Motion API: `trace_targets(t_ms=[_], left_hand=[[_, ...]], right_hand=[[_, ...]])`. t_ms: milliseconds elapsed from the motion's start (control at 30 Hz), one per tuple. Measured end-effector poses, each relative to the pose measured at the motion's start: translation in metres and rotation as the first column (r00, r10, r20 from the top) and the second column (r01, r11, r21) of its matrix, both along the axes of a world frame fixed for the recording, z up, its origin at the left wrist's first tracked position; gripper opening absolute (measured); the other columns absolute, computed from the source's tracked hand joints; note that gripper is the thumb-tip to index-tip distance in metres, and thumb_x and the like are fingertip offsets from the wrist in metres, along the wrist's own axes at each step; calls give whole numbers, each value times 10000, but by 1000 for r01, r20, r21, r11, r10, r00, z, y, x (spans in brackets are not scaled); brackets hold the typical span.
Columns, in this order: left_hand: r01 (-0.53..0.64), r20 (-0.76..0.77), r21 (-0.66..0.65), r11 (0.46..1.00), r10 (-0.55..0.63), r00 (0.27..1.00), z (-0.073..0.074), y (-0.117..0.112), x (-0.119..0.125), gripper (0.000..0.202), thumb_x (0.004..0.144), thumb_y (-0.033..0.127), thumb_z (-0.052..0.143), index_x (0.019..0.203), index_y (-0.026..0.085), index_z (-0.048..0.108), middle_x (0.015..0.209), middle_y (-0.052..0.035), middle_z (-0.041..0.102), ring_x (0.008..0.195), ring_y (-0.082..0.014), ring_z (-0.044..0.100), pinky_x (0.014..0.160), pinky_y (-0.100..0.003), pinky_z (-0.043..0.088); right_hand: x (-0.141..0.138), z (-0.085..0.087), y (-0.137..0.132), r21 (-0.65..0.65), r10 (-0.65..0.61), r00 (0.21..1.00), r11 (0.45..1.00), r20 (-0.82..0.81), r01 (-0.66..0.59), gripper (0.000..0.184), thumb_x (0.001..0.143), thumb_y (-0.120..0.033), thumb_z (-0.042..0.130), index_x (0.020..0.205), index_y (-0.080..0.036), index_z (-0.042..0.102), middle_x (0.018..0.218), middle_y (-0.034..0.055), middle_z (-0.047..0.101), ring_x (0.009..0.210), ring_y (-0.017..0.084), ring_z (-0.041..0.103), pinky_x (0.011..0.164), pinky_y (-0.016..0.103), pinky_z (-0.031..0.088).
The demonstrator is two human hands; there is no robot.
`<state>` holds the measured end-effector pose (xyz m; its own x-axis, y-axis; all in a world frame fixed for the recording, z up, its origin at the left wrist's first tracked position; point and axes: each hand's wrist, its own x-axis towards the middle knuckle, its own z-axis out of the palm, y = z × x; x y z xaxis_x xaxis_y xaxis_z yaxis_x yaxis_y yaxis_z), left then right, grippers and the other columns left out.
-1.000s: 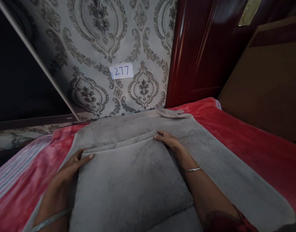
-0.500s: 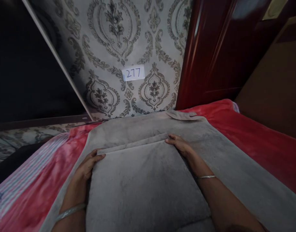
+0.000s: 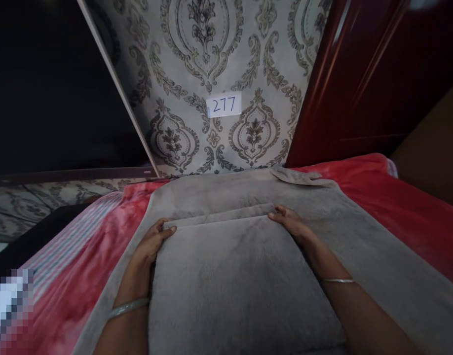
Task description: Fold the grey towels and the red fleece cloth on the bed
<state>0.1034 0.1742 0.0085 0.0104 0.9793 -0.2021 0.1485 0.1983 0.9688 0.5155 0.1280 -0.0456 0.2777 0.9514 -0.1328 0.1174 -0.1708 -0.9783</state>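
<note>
A grey towel lies spread over a red blanket, with a folded layer on top whose far edge runs between my hands. My left hand grips the folded layer's far left corner, thumb on top and fingers curled under the edge. My right hand pinches the far right corner of the same layer. A silver bangle sits on each wrist.
A damask-patterned wall with a paper label reading 277 rises behind the bed. A dark red wooden door stands at the right, a dark panel at the left. Striped fabric lies at the bed's left edge.
The view has shifted so everything sits further right in the frame. Both hands keep their hold on the folded layer's far corners; the towel looks unchanged.
</note>
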Motion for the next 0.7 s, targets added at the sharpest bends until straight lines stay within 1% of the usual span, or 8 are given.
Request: trace_targets(t_ms=[67,167,267,367,467,567,700], left_hand=[[-3,2,-4,1000,3,1000,-2,2,-1,550,460,368,835,927,186,609,734,14,637,636,-175,605,577,-271,467],[-10,7,-11,1000,10,1000,-6,5,-2,522,481,346,828,927,189,607,709,19,626,602,-169,592,546,-264,447],[0,40,-33,999,1,999,-10,6,-4,521,511,319,836,963,184,613,744,-3,657,624,-186,626,571,-281,477],[0,73,-40,999,3,997,-12,7,-6,534,514,310,853,974,179,617,773,-14,675,647,-198,651,590,-296,504],[10,117,-51,999,-4,993,-12,7,-7,549,494,319,872,956,180,608,756,-4,668,644,-193,648,598,-298,511],[23,158,-64,998,-12,987,-11,7,-7,558,483,317,878,948,181,603,745,0,663,640,-188,641,617,-303,513],[20,133,-60,998,-11,991,-11,6,-6,530,503,316,863,950,183,613,757,-8,667,645,-194,642,618,-305,508]], right_hand=[[-2,3,0,-32,-28,1000,999,-3,28,569,678,-387,757,1189,-148,682,1203,144,697,1199,339,596,1072,462,432],[-5,7,-1,-36,-43,999,998,-9,42,556,661,-376,757,1162,-142,692,1228,150,684,1199,340,595,1071,451,434],[-6,9,-2,-52,-46,999,998,-19,45,493,677,-361,734,1126,-157,710,1207,148,695,1196,343,600,1063,459,444],[-6,8,-3,-55,-40,999,998,-35,38,451,694,-347,721,1111,-176,718,1218,136,695,1211,339,595,1063,455,452],[-5,7,-3,-49,-42,998,998,-50,40,464,693,-337,721,1130,-181,707,1242,119,688,1221,326,591,1075,445,450],[-4,7,-2,-43,-22,997,999,-72,19,474,697,-341,711,1140,-175,702,1234,117,693,1180,324,616,1063,439,462],[-4,6,-2,-42,12,998,999,-60,-14,502,697,-374,695,1163,-187,701,1232,113,695,1151,334,627,1017,453,490]])
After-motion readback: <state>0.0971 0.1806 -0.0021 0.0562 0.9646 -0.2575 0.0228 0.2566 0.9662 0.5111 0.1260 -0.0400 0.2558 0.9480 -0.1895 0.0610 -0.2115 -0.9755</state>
